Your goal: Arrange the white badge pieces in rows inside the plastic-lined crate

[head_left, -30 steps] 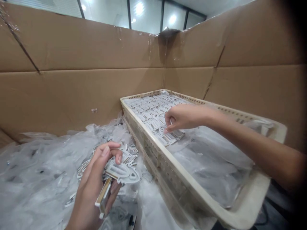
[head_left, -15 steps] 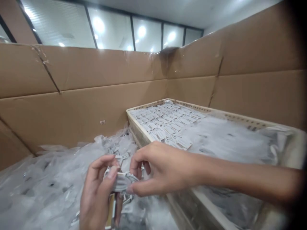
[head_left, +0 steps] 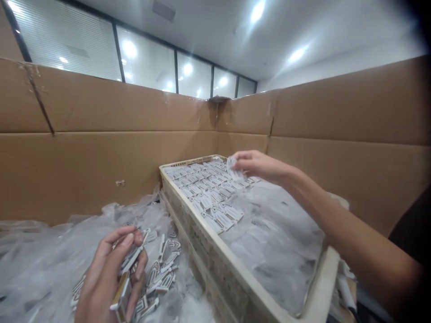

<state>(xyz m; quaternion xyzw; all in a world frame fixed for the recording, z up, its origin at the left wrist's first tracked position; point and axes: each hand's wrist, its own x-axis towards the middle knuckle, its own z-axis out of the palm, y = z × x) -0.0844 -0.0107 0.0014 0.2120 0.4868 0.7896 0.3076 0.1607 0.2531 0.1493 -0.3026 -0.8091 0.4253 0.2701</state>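
Note:
My left hand is closed round several small flat white-and-gold pieces at the lower left. Over the far part of a cream plastic crate, my right hand pinches a crumpled clear plastic film. Rows of flat white pieces lie in the crate's far half, and sheets of translucent film cover its near half. Loose white-and-gold pieces are heaped beside the crate, close to my left hand.
Tall cardboard walls enclose the crate at the back and right. Translucent plastic bags are piled at the left. The crate's long side runs from the middle to the lower right. Windows and ceiling lights show above.
My right hand has left my left hand and moved right and up, over the crate, with film in its fingers. My left hand has shifted left and down, still holding pieces. The view has tilted.

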